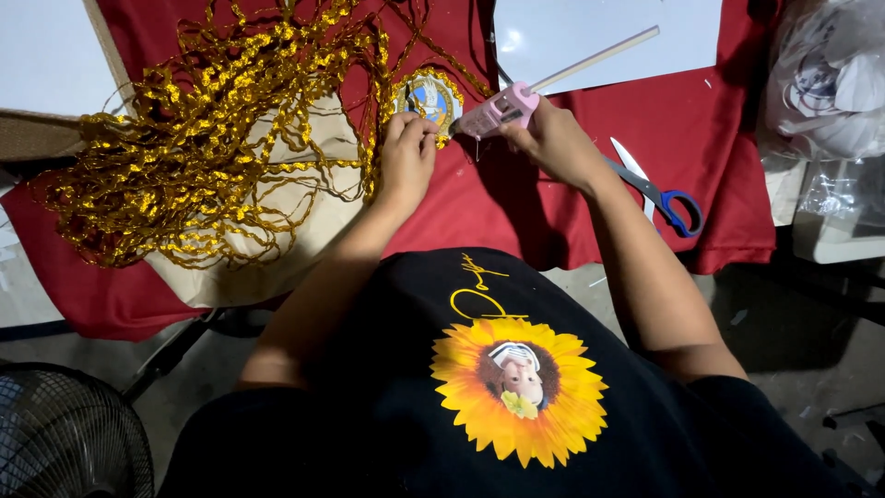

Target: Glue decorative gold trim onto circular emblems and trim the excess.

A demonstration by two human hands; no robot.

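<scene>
My right hand (551, 138) grips a pink glue gun (498, 109) with a long white glue stick (595, 59) out of its back. The nozzle points left at a round badge (429, 95) edged with gold trim, lying on red cloth (682, 120). My left hand (407, 152) pinches the gold trim at the badge's lower edge, fingers closed on it. A big tangled heap of gold trim (212, 129) spreads to the left over a beige sheet (304, 231).
Blue-handled scissors (659, 189) lie on the red cloth just right of my right wrist. A white sheet (572, 28) lies at the far edge. Clear plastic bags (825, 83) sit at the right. A black fan (64, 438) stands on the floor at lower left.
</scene>
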